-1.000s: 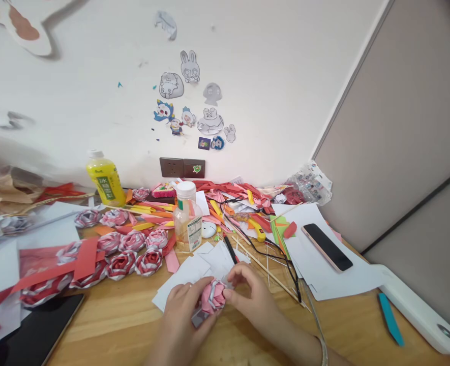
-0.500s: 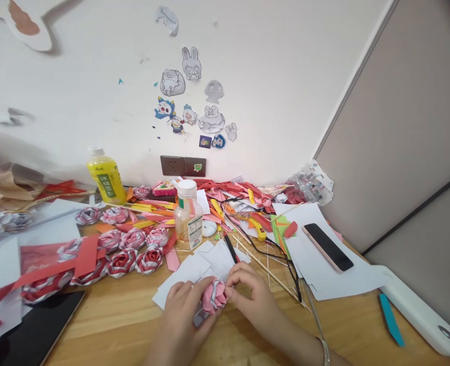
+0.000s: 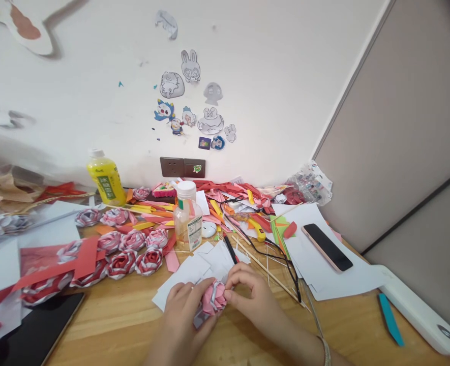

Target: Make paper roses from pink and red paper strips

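Note:
A pink and white folded paper rose point(image 3: 214, 299) is held low over the wooden table, near the front middle. My left hand point(image 3: 186, 310) wraps round its left side, thumb below and fingers above. A grey-white paper strip end point(image 3: 201, 319) sticks out beneath the rose by my left thumb. My right hand point(image 3: 249, 297) pinches the right edge of the rose between thumb and forefinger. Just beyond the hands lie white paper sheets point(image 3: 188, 272) and a black pen point(image 3: 230, 249).
Finished paper roses point(image 3: 148, 261) sit in rows at left. A clear bottle point(image 3: 188, 223) and a yellow drink bottle point(image 3: 106, 178) stand behind. Coloured paper strips point(image 3: 225, 195) heap along the wall. At right are a phone point(image 3: 327, 247), a black cable point(image 3: 291, 264) and a teal cutter-shaped piece point(image 3: 390, 319).
Almost nothing differs. The camera view has shifted very slightly; both hands keep their hold on the rose.

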`<action>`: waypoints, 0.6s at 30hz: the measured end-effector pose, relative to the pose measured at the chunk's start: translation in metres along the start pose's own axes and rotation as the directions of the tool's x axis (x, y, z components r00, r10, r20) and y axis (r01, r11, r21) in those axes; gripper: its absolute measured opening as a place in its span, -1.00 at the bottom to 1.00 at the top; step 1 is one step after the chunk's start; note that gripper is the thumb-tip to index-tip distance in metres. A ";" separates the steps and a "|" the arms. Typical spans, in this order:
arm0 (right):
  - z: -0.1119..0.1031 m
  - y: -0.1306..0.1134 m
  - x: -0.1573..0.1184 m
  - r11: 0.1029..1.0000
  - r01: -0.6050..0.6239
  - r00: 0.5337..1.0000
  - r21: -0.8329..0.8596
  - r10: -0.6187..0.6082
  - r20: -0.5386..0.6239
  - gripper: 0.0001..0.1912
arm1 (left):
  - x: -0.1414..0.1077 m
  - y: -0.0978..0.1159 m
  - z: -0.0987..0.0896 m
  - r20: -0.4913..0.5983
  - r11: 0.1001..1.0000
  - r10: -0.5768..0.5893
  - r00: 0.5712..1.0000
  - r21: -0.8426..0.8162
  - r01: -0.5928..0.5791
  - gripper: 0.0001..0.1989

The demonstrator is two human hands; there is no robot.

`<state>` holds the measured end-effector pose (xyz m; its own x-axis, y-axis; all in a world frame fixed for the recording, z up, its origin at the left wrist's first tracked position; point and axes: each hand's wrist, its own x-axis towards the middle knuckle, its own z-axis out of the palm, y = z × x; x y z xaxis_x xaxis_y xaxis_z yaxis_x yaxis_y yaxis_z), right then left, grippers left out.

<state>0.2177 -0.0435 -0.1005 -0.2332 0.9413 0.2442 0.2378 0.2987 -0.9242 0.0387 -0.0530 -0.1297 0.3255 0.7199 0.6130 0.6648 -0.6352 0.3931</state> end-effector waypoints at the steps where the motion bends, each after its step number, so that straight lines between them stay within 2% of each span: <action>1: 0.000 0.000 -0.001 1.000 0.019 1.000 -0.014 -0.019 -0.008 -0.93 | -0.001 -0.001 0.001 -0.001 1.000 -0.001 1.000 0.004 0.001 -0.65; 7: 0.002 0.000 -0.002 0.996 0.072 0.997 -0.044 -0.074 -0.036 -0.92 | -0.003 -0.003 0.003 0.023 0.999 0.034 0.999 0.036 -0.034 -0.65; 11: 0.002 0.001 -0.001 0.997 0.052 0.998 -0.050 -0.055 -0.042 -0.91 | -0.003 -0.004 0.003 0.057 0.998 0.046 0.997 0.040 -0.049 -0.64; 18: 0.003 0.001 -0.002 0.999 0.018 0.998 -0.040 -0.021 -0.054 -0.83 | -0.003 -0.002 0.002 0.039 0.987 0.147 0.988 0.061 -0.149 -0.61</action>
<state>0.2157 -0.0450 -0.1029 -0.1867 0.9421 0.2786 0.2707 0.3220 -0.9072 0.0379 -0.0528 -0.1340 0.4453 0.6291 0.6372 0.6487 -0.7172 0.2547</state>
